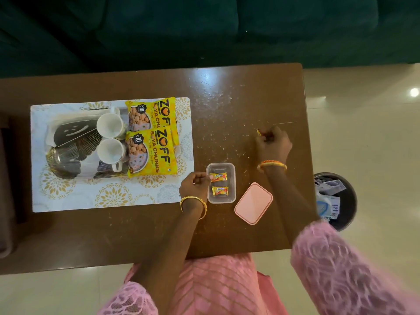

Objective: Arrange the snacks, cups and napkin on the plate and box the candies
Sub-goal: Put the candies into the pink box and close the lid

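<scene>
I am pinching a candy [260,132] in my right hand [273,143], with the open box [232,176] lying toward me on the left, beside my loosely curled, empty left hand [196,184].

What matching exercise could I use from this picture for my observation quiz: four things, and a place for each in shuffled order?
Things:
1. pink lid
2. two wrapped candies
3. soya chunk packets
4. white cups

Places:
A. inside the clear box
B. bare table, right of the box
C. on the plate, left of the packets
D. right end of the plate

Pairs: 1-B, 2-A, 3-D, 4-C
</scene>
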